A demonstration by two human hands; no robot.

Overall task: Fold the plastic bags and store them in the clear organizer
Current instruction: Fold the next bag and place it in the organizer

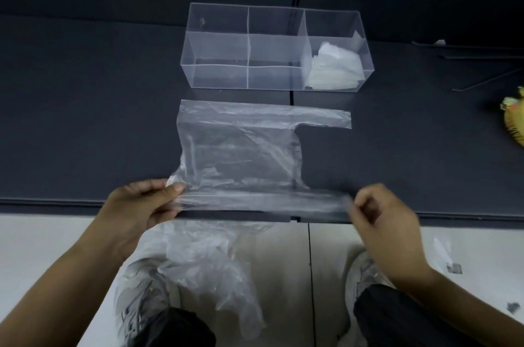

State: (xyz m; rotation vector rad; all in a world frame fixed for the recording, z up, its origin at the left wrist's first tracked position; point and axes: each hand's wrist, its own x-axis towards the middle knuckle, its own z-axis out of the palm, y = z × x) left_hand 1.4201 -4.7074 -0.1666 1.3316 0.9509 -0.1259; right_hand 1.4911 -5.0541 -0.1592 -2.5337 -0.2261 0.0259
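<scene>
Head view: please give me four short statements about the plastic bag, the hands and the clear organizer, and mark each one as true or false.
1. The left hand and the right hand both hold the near edge of the plastic bag. True.
2. The folded bags lie in the left compartment of the clear organizer. False: they lie in its right compartment.
3. The plastic bag is inside the clear organizer. False: it is spread on the dark table, in front of the clear organizer.
4. More crumpled plastic shows below the table edge. True.
</scene>
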